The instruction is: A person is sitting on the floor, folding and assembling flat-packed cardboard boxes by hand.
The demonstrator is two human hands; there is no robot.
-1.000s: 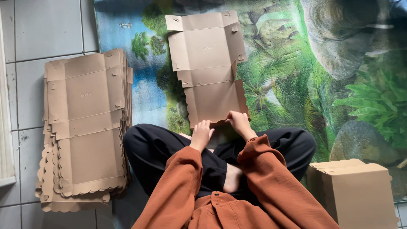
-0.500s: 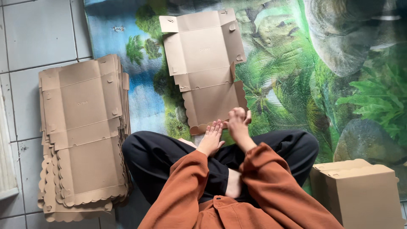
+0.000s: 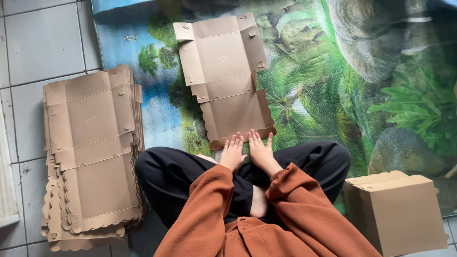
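left hand (image 3: 233,153): lying flat, fingers spread, gripping nothing, tips touching scalloped near edge of the flat box blank (image 3: 223,78)
right hand (image 3: 259,149): doing the same, just beside it
blank: lying unfolded on jungle-print mat (image 3: 333,95)
stack of blanks (image 3: 90,152): sitting left, on tiles

The near scalloped edge of the flat box (image 3: 223,78) slips under the fingertips of the left hand (image 3: 233,153) and right hand (image 3: 259,150), hiding how the card ends there. On the tiles, the stack (image 3: 90,152) shows only its top sheet whole; those beneath are slivers, too many to count. The built box (image 3: 395,212) loses its bottom at the picture's lower edge. The mat (image 3: 333,95) runs off the top and right edges, its corners unseen. Small marks pressed into the card are too faint to make out.
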